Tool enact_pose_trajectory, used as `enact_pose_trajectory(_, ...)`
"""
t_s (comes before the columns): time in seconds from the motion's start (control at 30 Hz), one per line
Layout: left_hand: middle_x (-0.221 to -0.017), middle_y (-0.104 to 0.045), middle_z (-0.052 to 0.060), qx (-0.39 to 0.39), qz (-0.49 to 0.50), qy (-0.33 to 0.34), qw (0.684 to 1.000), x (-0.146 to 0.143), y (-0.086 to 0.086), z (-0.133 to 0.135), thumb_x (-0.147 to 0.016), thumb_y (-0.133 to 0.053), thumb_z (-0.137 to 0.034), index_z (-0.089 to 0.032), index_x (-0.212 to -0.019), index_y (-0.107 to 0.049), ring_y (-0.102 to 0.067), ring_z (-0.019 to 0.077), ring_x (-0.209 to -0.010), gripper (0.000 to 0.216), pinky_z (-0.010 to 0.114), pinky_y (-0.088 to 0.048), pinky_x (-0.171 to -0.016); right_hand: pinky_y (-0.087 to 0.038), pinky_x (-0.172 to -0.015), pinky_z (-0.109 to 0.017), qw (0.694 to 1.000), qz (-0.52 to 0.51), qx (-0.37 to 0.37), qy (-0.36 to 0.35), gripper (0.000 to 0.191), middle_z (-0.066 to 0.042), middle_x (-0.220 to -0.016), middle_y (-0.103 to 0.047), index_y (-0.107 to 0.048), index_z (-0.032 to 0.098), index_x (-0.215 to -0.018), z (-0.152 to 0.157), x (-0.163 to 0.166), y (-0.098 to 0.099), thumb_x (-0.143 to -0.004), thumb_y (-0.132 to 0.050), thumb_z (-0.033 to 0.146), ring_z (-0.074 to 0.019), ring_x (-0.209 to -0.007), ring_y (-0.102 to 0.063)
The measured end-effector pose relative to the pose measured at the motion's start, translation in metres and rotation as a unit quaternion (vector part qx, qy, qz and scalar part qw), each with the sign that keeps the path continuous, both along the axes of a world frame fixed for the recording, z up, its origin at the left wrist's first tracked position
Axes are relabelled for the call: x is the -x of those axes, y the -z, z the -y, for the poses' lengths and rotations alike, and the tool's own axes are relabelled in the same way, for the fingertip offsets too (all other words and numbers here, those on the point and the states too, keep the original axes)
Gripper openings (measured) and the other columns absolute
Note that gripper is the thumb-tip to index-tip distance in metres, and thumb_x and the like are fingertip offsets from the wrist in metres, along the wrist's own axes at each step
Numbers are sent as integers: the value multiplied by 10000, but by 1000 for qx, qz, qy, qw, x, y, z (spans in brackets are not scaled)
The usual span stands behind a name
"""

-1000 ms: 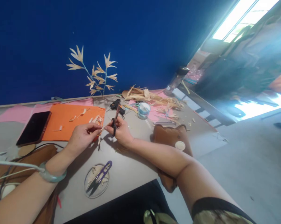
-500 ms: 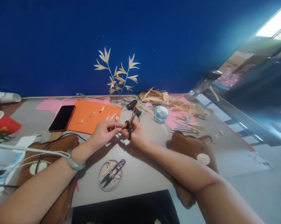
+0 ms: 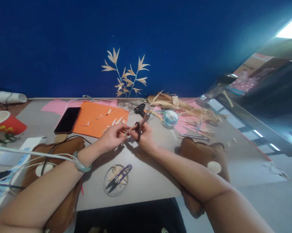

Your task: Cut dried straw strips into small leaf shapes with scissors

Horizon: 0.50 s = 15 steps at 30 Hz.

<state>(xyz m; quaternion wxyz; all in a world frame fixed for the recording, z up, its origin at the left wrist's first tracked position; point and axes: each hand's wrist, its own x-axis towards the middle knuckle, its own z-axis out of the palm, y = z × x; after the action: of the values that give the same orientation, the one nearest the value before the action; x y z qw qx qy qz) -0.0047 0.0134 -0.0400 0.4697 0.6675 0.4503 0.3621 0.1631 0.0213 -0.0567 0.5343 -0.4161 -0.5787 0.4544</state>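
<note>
Presently, a pale straw strip (image 3: 126,130) is pinched in the left hand (image 3: 112,137) above the counter (image 3: 146,181) and scissors (image 3: 140,124) gripped in the right hand (image 3: 146,139), trimming judged unfinished, offcuts noted on the orange sheet (image 3: 97,118).

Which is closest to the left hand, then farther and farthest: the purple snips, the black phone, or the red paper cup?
From the left hand:
1. Purple thread snips, just below it on a round dish.
2. Black phone, to its left on orange paper.
3. Red paper cup, far left edge.
</note>
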Motion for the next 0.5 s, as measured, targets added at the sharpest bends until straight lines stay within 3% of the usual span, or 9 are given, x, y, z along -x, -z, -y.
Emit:
enact_pose_trajectory(0.23,-707,-703,30,-57,-115,-76,989,8,-9,-2,-756,-609,-292,-176,-871,-718,-616,150,-585,196,249,-470,-574,-441,-635,-279,1000,-9,-2,16,283,18,-709,-604,-505,210,-750,-1,-1,-3,-647,-754,294,-129,-636,-543)
enact_pose_trajectory(0.3,-793,-719,41,-65,-121,-102,985,11,-10,-3,-758,-608,-294,-187,-899,-726,-616,146,-586,213,250,-476,-569,-431,-616,-273,1000,-9,7,7,285,18,-703,-604,-503,208,-748,-1,-2,-3,-646,-756,289,-125,-618,-531)
enact_pose_trajectory(0.4,-1038,-698,74,-120,-91,-112,982,10,-10,-3,-764,-615,-297,-205,-930,-735,-646,163,-755,225,257,-502,-651,-416,-581,-267,999,2,26,-19,291,13,-699,-607,-514,204,-749,1,-1,-3,-630,-769,277,-124,-596,-518)
enact_pose_trajectory(0.5,-1014,-696,89,-133,-59,-71,987,5,-10,0,-777,-626,-318,-196,-936,-737,-644,185,-841,230,270,-504,-694,-405,-565,-263,999,24,20,-41,274,16,-679,-587,-529,198,-733,4,0,-4,-626,-772,266,-120,-583,-498)
